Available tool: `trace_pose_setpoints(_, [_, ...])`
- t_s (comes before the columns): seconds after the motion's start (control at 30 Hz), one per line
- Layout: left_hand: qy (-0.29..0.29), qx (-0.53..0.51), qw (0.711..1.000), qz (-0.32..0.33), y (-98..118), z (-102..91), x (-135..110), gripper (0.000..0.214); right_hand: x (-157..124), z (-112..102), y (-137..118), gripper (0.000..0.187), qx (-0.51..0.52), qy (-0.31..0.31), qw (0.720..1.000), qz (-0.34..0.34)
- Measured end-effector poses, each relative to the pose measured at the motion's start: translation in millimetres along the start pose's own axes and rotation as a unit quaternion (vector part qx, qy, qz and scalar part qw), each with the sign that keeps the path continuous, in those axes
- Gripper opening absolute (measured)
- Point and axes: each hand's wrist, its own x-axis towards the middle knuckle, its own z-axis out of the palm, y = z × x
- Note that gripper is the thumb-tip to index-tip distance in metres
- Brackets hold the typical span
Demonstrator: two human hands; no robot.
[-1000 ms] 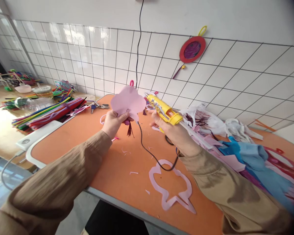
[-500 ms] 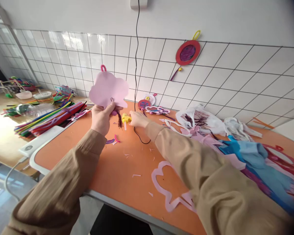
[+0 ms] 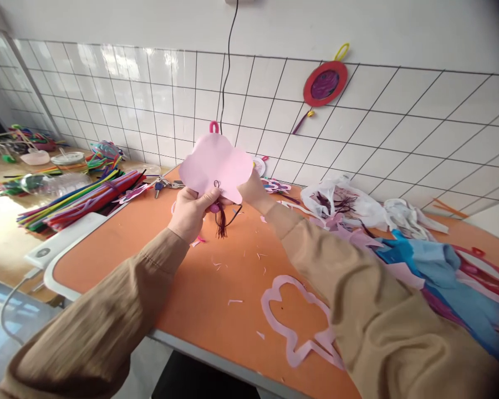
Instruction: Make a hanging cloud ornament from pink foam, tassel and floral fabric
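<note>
A pink cloud-shaped paper piece (image 3: 214, 158) is held upright in front of me, with a pink loop (image 3: 213, 127) at its top. My left hand (image 3: 193, 210) pinches its lower edge, the thumb by a thin cord loop on the paper. Below hang a purple bead (image 3: 214, 208) and a dark tassel (image 3: 221, 223). My right hand (image 3: 253, 191) is at the paper's right edge. Its fingers are hidden behind the paper, so what they hold cannot be seen. A black cable (image 3: 225, 72) runs down the wall behind the paper.
Pink cut-out outline (image 3: 295, 354) and paper scraps lie on the orange table (image 3: 191, 299). Keys (image 3: 158, 188) and pipe cleaners (image 3: 95, 202) are at left. A plastic bag (image 3: 341, 194) and blue material (image 3: 434, 255) crowd the right. A red round ornament (image 3: 325, 83) hangs on the wall.
The pink paper and my left hand have moved right. My right hand, which held a yellow object, is now partly behind the paper, and the yellow object is out of sight.
</note>
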Motion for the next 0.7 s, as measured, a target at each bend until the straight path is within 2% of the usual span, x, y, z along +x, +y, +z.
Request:
trace_pose_setpoints(0.07, [-0.008,-0.010,1.000,-0.022,-3,2.4,-3,0.035,-15,-21,-6,0.008,0.016,0.046,0.999,0.006])
trace_pose_setpoints(0.1, [-0.014,-0.012,0.999,-0.031,-4,3.6,-4,0.036,-26,-32,-11,0.006,0.057,0.109,0.992,-0.008])
trace_pose_setpoints(0.17, [-0.026,-0.013,0.999,-0.043,-8,6.2,-7,0.038,-51,-53,-25,0.002,0.099,0.230,0.962,-0.109])
trace_pose_setpoints(0.2, [-0.031,-0.011,0.998,-0.049,-10,7.5,-9,0.038,-64,-62,-33,0.002,0.087,0.255,0.950,-0.158])
trace_pose_setpoints(0.27, [-0.041,-0.005,0.997,-0.058,-13,10.6,-13,0.037,-89,-74,-47,0.004,0.024,0.244,0.938,-0.246])
trace_pose_setpoints(0.33, [-0.051,0.003,0.996,-0.069,-16,14.0,-18,0.037,-108,-78,-55,0.006,-0.057,0.194,0.938,-0.282])
trace_pose_setpoints(0.43, [-0.070,0.012,0.994,-0.080,-18,19.3,-24,0.038,-120,-73,-54,0.009,-0.131,0.156,0.936,-0.288])
trace_pose_setpoints(0.57, [-0.090,0.017,0.993,-0.081,-18,24.0,-30,0.039,-120,-66,-44,0.008,-0.174,0.158,0.931,-0.281])
trace_pose_setpoints(0.7, [-0.087,0.038,0.993,-0.065,-17,23.8,-32,0.039,-118,-68,-43,0.010,-0.192,0.155,0.930,-0.274])
